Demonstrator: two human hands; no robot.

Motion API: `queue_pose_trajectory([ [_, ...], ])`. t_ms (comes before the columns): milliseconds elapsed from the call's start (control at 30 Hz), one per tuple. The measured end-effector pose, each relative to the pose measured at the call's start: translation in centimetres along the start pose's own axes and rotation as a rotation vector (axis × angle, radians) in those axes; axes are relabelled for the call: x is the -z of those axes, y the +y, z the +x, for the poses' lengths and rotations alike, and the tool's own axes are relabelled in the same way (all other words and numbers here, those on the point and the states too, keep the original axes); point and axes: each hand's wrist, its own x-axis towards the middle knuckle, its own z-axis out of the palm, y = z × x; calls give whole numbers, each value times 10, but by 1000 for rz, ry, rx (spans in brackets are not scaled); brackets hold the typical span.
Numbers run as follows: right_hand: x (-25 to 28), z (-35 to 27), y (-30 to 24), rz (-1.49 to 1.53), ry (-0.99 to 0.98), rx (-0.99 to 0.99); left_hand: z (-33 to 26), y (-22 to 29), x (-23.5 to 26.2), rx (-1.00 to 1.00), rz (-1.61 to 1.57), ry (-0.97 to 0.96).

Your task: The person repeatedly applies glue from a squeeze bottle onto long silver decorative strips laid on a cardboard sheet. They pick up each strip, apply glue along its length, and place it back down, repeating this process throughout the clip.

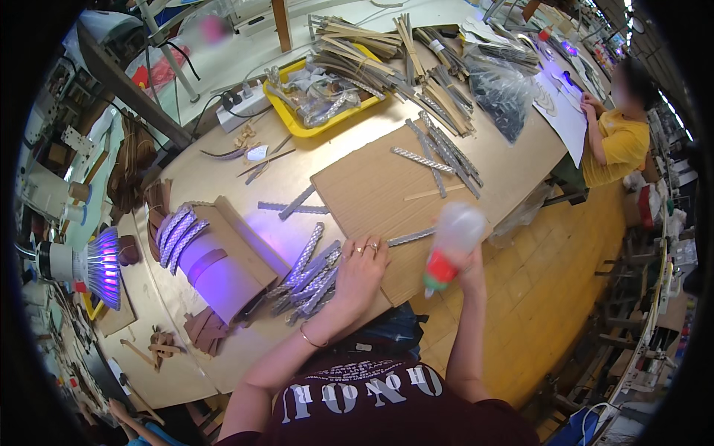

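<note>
My right hand [470,273] is wrapped round a clear squeeze bottle [457,230] with a red and green nozzle end. The bottle is tilted, nozzle down, over the near right edge of a brown cardboard sheet [364,182], and is slightly blurred. My left hand [362,269] lies at the sheet's near edge, fingers closed over one end of a grey strip [411,236] that points toward the bottle. Just left of this hand lies a pile of silver-grey braided strips [309,279]. More braided strips [446,152] rest on the sheet's far right part.
A yellow tray [320,130] holds plastic-wrapped pieces; bundles of strips [439,89] lie beside it. At left stand a bent cardboard form [230,275] with braided strips over it and a glowing purple lamp [108,267]. A person in yellow [623,145] works at far right.
</note>
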Motion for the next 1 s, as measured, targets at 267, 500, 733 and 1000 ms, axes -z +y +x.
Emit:
queue_pose_trajectory([
  [267,-24,-31,-28,-885,-486,111,8,-16,2,-138,62,43],
  [500,-13,-29,-32,-1127,-646,173,16,-20,5,-215,86,-20],
  [733,-11,-27,-29,-1126,-651,162,18,-16,9,-239,161,-55],
  [1000,-12,-23,-31,-1174,-684,99,29,-25,17,-322,132,-121],
])
